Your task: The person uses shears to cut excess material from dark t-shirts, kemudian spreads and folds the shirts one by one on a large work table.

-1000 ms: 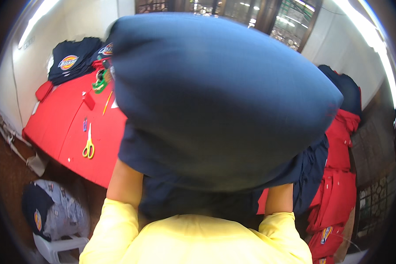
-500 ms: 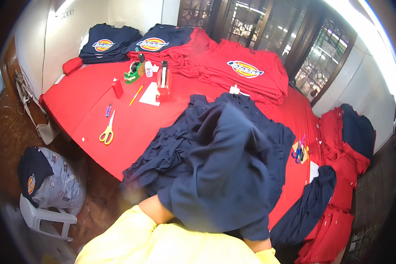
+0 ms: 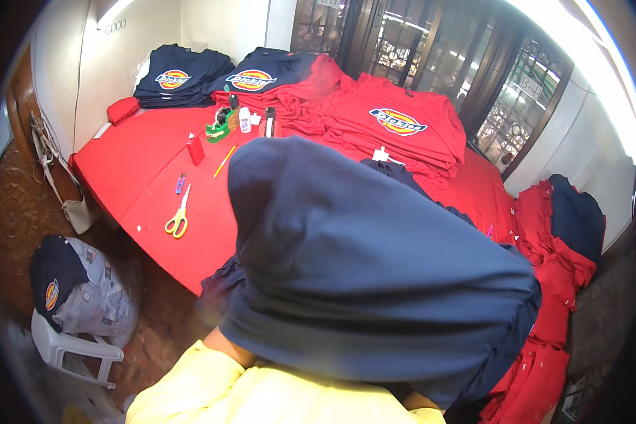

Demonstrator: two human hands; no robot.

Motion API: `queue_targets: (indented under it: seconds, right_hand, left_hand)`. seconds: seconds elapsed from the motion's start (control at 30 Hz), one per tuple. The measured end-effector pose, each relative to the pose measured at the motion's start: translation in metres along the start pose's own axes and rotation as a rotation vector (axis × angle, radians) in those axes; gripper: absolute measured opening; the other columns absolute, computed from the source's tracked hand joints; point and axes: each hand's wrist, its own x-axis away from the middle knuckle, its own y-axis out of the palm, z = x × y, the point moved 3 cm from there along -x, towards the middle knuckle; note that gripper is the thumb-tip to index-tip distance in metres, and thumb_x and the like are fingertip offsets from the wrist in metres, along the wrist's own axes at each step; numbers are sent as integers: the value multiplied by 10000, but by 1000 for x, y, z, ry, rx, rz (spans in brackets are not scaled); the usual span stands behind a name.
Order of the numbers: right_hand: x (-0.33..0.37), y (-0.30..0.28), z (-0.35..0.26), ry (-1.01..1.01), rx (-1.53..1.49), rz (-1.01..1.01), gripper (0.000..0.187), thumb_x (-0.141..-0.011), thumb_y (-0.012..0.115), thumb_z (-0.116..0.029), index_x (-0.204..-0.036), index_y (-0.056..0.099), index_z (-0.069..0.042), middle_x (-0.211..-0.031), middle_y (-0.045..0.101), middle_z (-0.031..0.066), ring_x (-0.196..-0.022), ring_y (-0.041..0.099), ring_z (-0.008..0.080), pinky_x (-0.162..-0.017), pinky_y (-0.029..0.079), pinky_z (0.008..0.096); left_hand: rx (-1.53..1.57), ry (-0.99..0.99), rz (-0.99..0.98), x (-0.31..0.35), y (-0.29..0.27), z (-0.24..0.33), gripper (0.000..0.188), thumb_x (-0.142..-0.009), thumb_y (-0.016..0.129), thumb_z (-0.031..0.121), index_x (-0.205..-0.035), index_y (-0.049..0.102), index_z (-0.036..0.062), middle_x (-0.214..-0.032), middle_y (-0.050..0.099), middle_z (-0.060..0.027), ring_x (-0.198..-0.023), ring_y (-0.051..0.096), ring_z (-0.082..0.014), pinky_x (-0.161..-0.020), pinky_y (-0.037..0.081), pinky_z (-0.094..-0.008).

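A dark navy T-shirt (image 3: pixel 360 261) is raised and spread out wide in front of me, filling the middle of the view. My left forearm (image 3: pixel 227 348) goes up under its lower left edge, and my right forearm (image 3: pixel 422 401) goes under its lower right. Both of my hands are hidden by the cloth, so their fingers do not show. Behind and beneath the raised shirt, parts of other navy cloth (image 3: pixel 222 279) lie on the red-covered table (image 3: pixel 148 219).
Yellow-handled scissors (image 3: pixel 177 225), small thread snips (image 3: pixel 181 182), a yellow pencil (image 3: pixel 224 162) and a green tape dispenser (image 3: pixel 218 131) lie to the left. Folded red shirts (image 3: pixel 396 134) and navy shirts (image 3: pixel 180 81) are stacked at the back. More red garments (image 3: pixel 555 297) hang over the right side.
The navy shirt has been lifted and spread wider, its upper part now reaching up and left and its right side farther right. It covers the pile and the blue scissors behind it.
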Motion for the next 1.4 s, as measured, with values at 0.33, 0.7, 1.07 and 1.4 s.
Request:
queue_targets:
  seconds: [0.33,0.7,1.07,1.4]
  right_hand:
    - [-4,8,17,75,-122,-59,479,-914,443,-349,-1274,471,-34,-1192,546,131,-1035,563,280,-891,447,355]
    - [8,3,5,83,-204,-81,529,-914,433,-378,-1316,449,-34,-1266,531,129,-1092,552,290,-927,436,353]
    - [42,-5,-9,219,-651,-12,617,-904,364,-396,-1402,370,-32,-1397,452,152,-1194,506,332,-989,398,458]
    - [40,-32,-218,-582,1555,338,390,-876,606,-154,-1227,551,8,-1198,595,124,-1077,560,177,-966,415,311]
  left_hand:
    - [3,-81,49,13,1,-11,452,-934,500,209,-1339,450,15,-1324,493,-150,-1275,400,-289,-1088,284,-366]
    - [-456,-77,-421,4,5,36,462,-939,502,227,-1346,443,16,-1318,496,-146,-1272,400,-281,-1087,283,-365]
    - [606,43,-108,-54,-92,115,393,-979,514,307,-1193,572,-17,-1154,612,-51,-1012,566,-103,-886,459,-268]
    - [219,1067,22,-82,-13,277,703,-705,792,314,-1172,462,-95,-1036,603,-262,-968,614,-368,-877,469,-379]
